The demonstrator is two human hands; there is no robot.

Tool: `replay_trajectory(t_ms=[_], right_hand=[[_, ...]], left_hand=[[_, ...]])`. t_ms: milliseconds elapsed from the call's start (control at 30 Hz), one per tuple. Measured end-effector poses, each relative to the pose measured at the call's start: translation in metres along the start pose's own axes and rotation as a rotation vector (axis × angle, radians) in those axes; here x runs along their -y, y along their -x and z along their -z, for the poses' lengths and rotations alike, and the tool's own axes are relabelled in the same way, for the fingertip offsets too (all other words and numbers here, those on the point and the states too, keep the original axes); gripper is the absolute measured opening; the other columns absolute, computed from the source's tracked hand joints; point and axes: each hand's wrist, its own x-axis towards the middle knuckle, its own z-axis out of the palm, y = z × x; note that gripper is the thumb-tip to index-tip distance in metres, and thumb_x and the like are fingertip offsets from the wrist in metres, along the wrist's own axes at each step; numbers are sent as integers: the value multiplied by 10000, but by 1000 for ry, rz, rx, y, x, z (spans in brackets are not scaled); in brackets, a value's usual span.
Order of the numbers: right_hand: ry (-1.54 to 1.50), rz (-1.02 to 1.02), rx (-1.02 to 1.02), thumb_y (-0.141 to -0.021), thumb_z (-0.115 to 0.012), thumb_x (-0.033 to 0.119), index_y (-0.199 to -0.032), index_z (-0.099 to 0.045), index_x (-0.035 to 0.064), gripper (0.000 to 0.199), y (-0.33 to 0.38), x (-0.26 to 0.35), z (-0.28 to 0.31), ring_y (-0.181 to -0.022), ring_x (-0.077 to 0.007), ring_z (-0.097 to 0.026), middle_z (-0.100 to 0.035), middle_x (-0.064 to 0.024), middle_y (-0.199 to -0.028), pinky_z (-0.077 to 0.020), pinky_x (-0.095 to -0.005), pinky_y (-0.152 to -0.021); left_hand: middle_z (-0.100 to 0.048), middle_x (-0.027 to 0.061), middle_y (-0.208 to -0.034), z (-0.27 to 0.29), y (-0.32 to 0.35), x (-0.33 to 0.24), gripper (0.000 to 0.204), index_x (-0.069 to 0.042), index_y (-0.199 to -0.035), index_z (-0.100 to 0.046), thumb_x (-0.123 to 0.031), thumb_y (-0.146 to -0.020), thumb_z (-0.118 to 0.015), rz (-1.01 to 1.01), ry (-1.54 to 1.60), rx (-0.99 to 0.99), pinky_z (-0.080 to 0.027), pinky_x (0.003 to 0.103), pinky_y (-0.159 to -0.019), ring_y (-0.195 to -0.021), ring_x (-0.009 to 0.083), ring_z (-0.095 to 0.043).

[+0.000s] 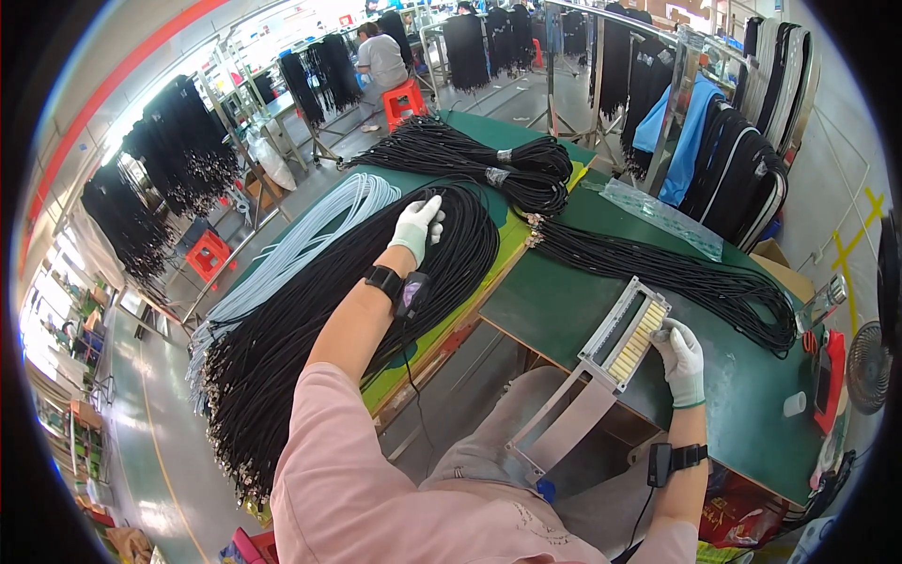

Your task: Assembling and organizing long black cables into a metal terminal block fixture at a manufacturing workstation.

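Head view: left hand (420,228) on one broad black cord bundle (282,352), fingers part-curled, grip unclear. Right hand (681,355), fingers bent, beside one metal frame (614,320) at its left (cream pieces (639,338) too small to count); cannot tell if pinching. Step, judged: handling cords and frame; next move calls for steady fingertips. Beyond left hand: two banded bundles (446,146); leftward, one pale-blue bundle (301,240).
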Motion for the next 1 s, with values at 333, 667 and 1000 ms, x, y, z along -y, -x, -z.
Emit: replay_trajectory(t_ms=[333, 667, 1000], right_hand=[[15, -6, -4, -960, -589, 172, -1195, -576, -56, 328, 1, 3, -6, -932, -204, -636, -660, -87, -942, -497, -415, -946], [4, 24, -36, -946, -610, 221, -1194, -574, -65, 380, -3, -1, -2, -941, -243, -652, -678, -130, -954, -520, -402, -903], [280, -119, 361, -1008, -468, 359, -1198, -563, -70, 479, 11, 85, -176, -974, -244, -658, -676, -167, -1048, -514, -389, -920]], left_hand=[[-418, -39, -627, 36, 3, -56, 325, -66, -947, -546, -388, -968, -584, 180, 186, 174, -316, 239, -438, -493, 75, -387], [-375, -64, -601, 81, 98, -123, 305, -35, -1014, -568, -338, -1001, -535, -44, 394, 288, -298, 230, -420, -428, 55, -306], [-489, 71, -589, -2, 227, -60, 289, -42, -884, -530, -320, -959, -560, -88, -108, 390, -409, 332, -466, -515, 229, -511]])
